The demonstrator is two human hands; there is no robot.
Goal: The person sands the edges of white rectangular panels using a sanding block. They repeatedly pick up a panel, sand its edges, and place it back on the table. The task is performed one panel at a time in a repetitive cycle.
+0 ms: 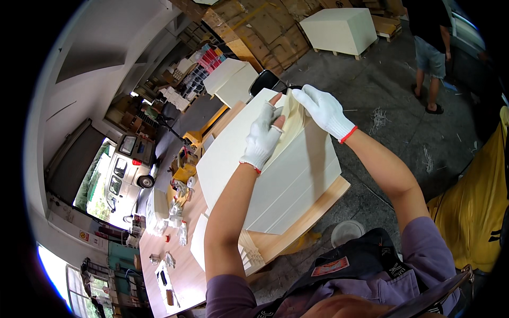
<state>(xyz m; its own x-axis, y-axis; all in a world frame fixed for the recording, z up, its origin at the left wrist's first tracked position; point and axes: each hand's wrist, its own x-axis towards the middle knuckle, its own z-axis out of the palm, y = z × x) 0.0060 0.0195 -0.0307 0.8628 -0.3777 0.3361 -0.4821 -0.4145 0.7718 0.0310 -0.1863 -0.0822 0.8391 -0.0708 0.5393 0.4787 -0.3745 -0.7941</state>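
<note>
Cream paper [295, 115] bends beside my left hand [262, 137], fingers apart. I can't tell if my right hand [324, 110] pinches it; slipping could crease the paper.

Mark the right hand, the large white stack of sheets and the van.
Right hand [322, 109]: head view, back of the glove.
Large white stack of sheets [278, 193]: head view, its side face.
Van [126, 177]: head view, side panel.
</note>
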